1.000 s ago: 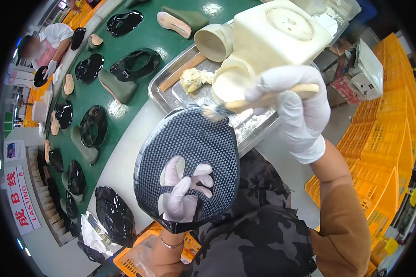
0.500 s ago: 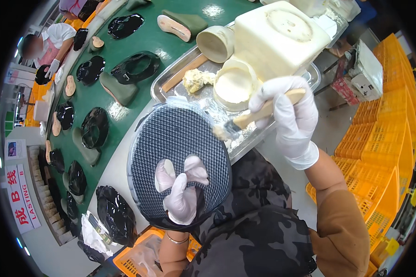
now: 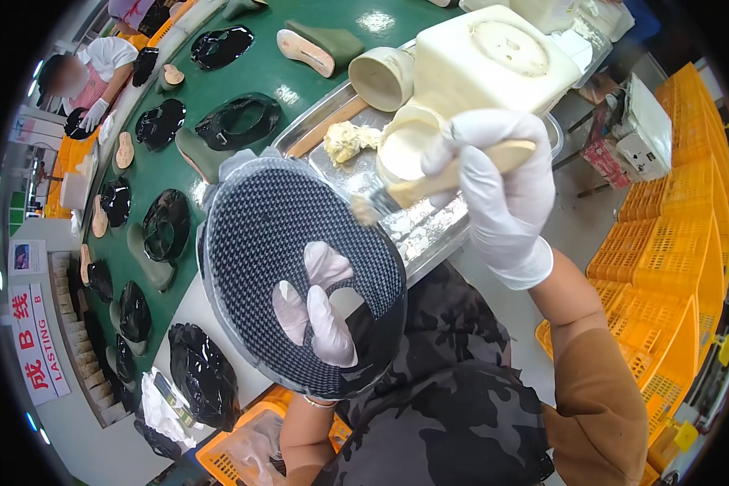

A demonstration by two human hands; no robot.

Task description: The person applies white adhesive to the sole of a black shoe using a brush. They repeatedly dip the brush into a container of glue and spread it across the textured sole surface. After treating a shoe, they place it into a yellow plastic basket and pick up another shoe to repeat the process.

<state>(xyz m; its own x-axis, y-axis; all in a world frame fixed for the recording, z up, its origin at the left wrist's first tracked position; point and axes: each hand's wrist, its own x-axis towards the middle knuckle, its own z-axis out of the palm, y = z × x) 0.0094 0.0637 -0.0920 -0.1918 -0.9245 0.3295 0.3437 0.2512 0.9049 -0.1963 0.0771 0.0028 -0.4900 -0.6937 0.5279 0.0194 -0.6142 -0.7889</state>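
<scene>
My gloved left hand (image 3: pixel 329 322) grips a shoe upper (image 3: pixel 255 215) with a black-and-white houndstooth lining. Several of its fingers show through the opening, and the upper is tilted with its lining facing up. In my gloved right hand (image 3: pixel 506 198) is a wooden-handled brush (image 3: pixel 429 185). The brush's bristles are blurred and hang at the right edge of the lining; whether they touch it I cannot tell. Behind the brush, a cream cup (image 3: pixel 398 154) holds white paste. It lies in a smeared metal tray (image 3: pixel 437 249) beside a lump of dried glue (image 3: pixel 347 144).
A big cream plastic container (image 3: pixel 482 69) and a second cup (image 3: pixel 381 79) are in the tray. Glossy black uppers (image 3: pixel 166 225) and green shoe lasts (image 3: pixel 147 257) line the green conveyor (image 3: pixel 255 69). Orange crates (image 3: pixel 648 300) stack at right. A co-worker (image 3: pixel 97 69) stands far left.
The shoe upper has turned and tilted in my left hand, its top moving left and up. My right hand with the brush has shifted slightly left and up.
</scene>
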